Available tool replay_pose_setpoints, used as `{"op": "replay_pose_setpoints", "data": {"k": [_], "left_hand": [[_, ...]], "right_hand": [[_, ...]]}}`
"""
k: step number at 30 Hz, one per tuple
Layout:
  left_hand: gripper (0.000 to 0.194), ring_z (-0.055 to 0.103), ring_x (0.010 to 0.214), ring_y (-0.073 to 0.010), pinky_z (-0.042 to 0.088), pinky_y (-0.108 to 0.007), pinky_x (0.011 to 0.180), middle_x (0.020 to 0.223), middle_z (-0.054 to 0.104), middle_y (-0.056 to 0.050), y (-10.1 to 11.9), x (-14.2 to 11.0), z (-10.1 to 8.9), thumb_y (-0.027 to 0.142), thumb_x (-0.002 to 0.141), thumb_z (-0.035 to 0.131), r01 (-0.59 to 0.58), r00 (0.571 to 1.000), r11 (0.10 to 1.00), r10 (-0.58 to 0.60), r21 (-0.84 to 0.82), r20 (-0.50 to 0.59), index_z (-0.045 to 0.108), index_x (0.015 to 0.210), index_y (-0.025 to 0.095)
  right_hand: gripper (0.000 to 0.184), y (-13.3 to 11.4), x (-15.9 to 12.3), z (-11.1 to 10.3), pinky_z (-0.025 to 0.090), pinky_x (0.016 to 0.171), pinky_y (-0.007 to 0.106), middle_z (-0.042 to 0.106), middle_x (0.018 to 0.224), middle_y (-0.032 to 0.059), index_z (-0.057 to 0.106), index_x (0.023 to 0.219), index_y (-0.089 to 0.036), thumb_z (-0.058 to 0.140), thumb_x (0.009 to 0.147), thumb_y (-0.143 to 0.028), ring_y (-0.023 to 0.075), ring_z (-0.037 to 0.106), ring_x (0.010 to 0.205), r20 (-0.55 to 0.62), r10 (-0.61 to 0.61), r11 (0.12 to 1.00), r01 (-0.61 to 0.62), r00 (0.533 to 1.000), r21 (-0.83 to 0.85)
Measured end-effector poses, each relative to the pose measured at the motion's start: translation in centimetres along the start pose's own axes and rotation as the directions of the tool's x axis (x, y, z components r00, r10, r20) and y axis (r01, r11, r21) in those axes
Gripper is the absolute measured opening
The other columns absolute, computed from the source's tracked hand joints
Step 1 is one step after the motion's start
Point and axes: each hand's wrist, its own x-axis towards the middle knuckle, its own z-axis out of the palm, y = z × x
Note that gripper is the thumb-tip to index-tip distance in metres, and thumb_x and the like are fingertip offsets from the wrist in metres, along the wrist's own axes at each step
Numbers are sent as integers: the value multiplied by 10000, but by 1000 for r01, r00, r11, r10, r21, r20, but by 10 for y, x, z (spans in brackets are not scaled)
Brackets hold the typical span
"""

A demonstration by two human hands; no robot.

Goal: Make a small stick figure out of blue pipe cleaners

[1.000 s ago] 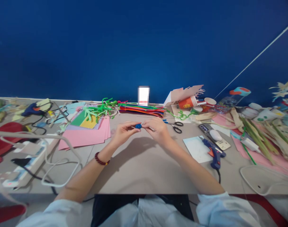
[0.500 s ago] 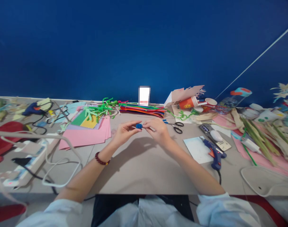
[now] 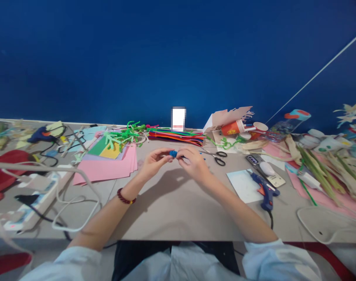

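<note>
A small coiled blue pipe cleaner (image 3: 173, 153) is held up over the middle of the table between my two hands. My left hand (image 3: 155, 160) pinches its left side with thumb and fingertips. On the other side, the fingers of my right hand (image 3: 193, 162) are closed at the coil's right end. A bit of blue shows just beyond my right hand, partly hidden by it. Scissors (image 3: 219, 158) with dark handles lie right behind that hand. Past both hands lies a bundle of coloured pipe cleaners (image 3: 176, 137).
Pink paper sheets (image 3: 104, 169) and green pipe cleaner pieces (image 3: 122, 136) lie at left, beyond a power strip (image 3: 39, 199) with looping cables. At right are a blue glue gun (image 3: 266, 189) on white card, a phone (image 3: 252, 159), paper cups (image 3: 233, 127) and dried husks (image 3: 321, 168).
My right hand has shifted slightly left and its fingers have curled more around the coil's end. The blue strand by the scissors is now mostly hidden. My left hand stays nearly still.
</note>
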Motion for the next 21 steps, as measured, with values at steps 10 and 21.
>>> {"op": "replay_pose_setpoints", "data": {"k": [10, 21], "left_hand": [[329, 639, 694, -129, 536, -258, 628, 848, 705, -54, -11, 7, -6, 361, 705, 721, 144, 986, 958, -159, -248, -40, 695, 989, 195], [265, 603, 633, -130, 504, -260, 584, 784, 716, -79, -17, 0, 9, 343, 600, 795, 295, 949, 911, -315, -287, -26, 733, 758, 141]], "right_hand": [[225, -8, 5, 4, 546, 532, 261, 659, 652, -1, 547, 815, -185, 691, 702, -315, 129, 646, 527, 397, 615, 407, -706, 681, 579], [391, 3, -11, 41, 569, 588, 272, 632, 609, -45, 498, 732, -192, 790, 576, -398, 135, 673, 570, 265, 649, 341, -584, 713, 736]]}}
